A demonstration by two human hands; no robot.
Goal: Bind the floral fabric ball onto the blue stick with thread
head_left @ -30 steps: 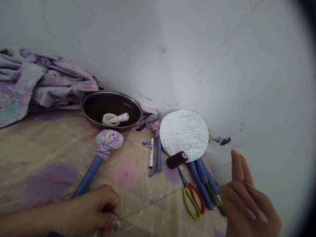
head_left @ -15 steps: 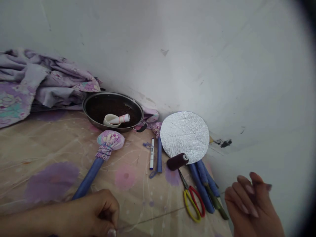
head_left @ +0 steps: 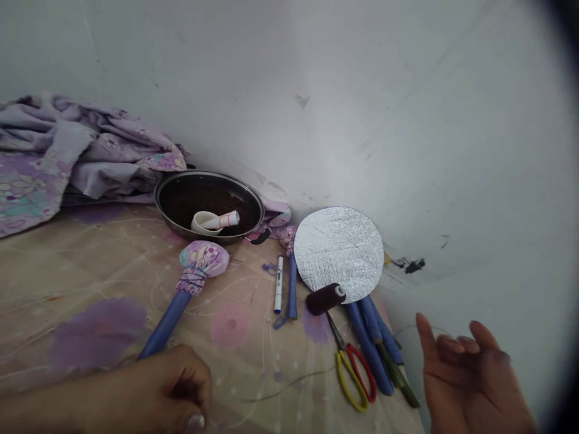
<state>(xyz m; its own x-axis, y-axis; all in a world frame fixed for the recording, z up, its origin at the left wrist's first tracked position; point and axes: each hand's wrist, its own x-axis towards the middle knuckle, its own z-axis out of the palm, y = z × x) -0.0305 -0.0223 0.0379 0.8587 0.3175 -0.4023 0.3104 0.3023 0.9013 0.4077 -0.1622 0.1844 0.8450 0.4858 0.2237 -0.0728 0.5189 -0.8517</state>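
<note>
My left hand (head_left: pixel 178 386) is at the bottom left, its thumb and fingers pinched together, with a thin dark thread (head_left: pixel 294 381) running rightward from near its fingertips. Behind the wrist passes a blue-wrapped stick (head_left: pixel 166 322), topped by a stuffed floral cloth head (head_left: pixel 203 259) bound with dark cord. At the lower right my right hand (head_left: pixel 474 380) is raised, palm toward me. Its outer finger points up and the middle ones curl. Thumb and forefinger, somewhat blurred, come together at the right, and the thread reaches these fingers.
Scissors (head_left: pixel 355 377) with yellow and red handles, a dark thread spool (head_left: pixel 325 299), a silvery disc (head_left: pixel 339 250), blue-wrapped sticks (head_left: pixel 368 343) and a marker (head_left: pixel 278 284) lie on the flowered sheet. Behind are a pan (head_left: pixel 208 175) holding a white cup (head_left: pixel 199 223), crumpled cloth (head_left: pixel 104 144) and a wall.
My right hand has turned and its outer finger has straightened upward. My left hand has shifted slightly left. The thread between them now curves more.
</note>
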